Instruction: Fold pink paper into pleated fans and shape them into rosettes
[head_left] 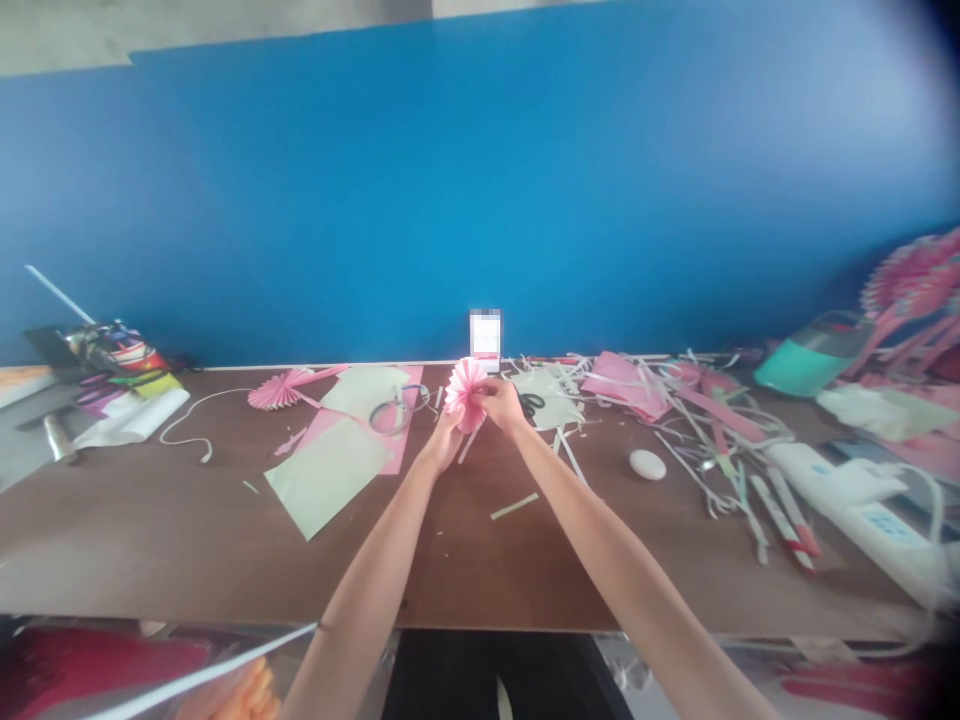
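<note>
A round pleated pink paper rosette (pixel 466 385) is held up over the brown table (pixel 465 560). My left hand (pixel 448 435) grips it from below at its lower left edge. The fingers of my right hand (pixel 499 402) are pinched at the rosette's right side, near its centre. Behind the rosette a phone (pixel 485 335) with a lit screen stands upright against the blue wall panel. Black-handled scissors (pixel 531 404) lie just right of my right hand.
Left are another pink pleated fan (pixel 277 390), a pale green sheet (pixel 328 475) and more scissors (pixel 390 415). Right are paper strips, pink scraps (pixel 626 385), a white oval object (pixel 647 464), pens (pixel 781 515), a power strip (pixel 855 510) and a green container (pixel 810 355).
</note>
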